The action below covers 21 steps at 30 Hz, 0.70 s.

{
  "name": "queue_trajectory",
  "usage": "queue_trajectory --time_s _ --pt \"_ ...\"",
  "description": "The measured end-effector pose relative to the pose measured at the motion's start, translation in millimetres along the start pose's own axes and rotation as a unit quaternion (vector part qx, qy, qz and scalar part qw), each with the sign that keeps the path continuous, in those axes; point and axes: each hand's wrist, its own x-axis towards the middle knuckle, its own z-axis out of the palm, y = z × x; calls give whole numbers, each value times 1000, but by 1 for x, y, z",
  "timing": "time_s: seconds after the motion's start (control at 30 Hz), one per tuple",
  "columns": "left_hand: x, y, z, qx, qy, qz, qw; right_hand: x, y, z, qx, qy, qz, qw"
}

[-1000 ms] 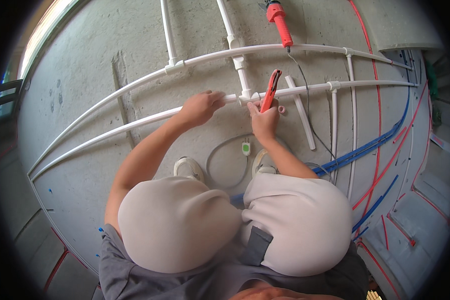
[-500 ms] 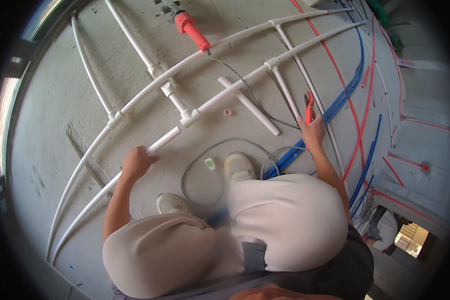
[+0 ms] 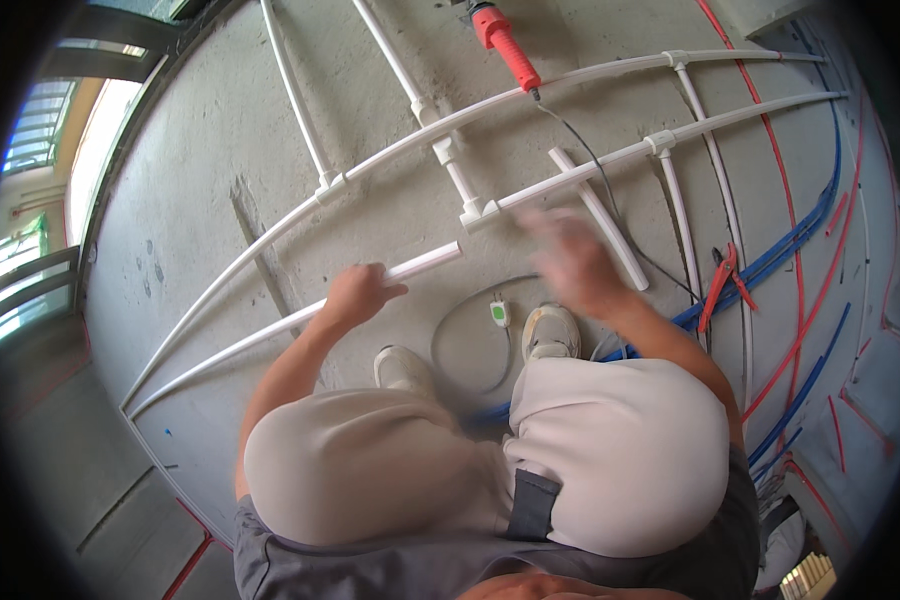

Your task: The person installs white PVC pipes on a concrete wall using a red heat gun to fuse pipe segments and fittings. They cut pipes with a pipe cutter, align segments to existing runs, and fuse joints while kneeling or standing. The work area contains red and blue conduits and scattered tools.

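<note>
My left hand (image 3: pixel 363 295) grips a white pipe (image 3: pixel 422 263), whose free end lies apart from the white tee fitting (image 3: pixel 478 212). My right hand (image 3: pixel 575 255), smeared by motion, is over the floor just below that fitting; its fingers are unclear. To the right, a red-handled hand cutter (image 3: pixel 715 295) lies across blue pipes (image 3: pixel 800 235). A loose short white pipe (image 3: pixel 562 160) lies partly beneath the white pipework. Above it rests a red-handled power tool (image 3: pixel 510 55) with a dark metal head and a cord.
A grey cable loop with a plug (image 3: pixel 500 312) lies between my shoes. White and red pipes (image 3: pixel 788 190) run over the concrete floor (image 3: pixel 190 200). A window (image 3: pixel 45 125) is at left. Part of another person (image 3: pixel 785 540) shows at lower right.
The left-hand pipe has been pulled away from the tee. The red cutter, earlier in my right hand, now lies at the right, and that hand has moved back toward the fitting.
</note>
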Motion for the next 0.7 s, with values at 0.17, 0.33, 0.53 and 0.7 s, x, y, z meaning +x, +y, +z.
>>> queue_trajectory --time_s 0.17,0.33,0.53,0.7 --pt "-19 17 2 9 0 -6 1000 87 -72 110 -215 -258 -135 932" --pt "-27 5 12 20 42 6 999 94 -54 92 -146 -314 -25 938" --pt "-32 -59 24 23 64 -80 995 159 62 -31 -187 -86 192 959" --pt "-48 -56 7 98 120 -21 988 265 135 -7 -211 27 282 936"
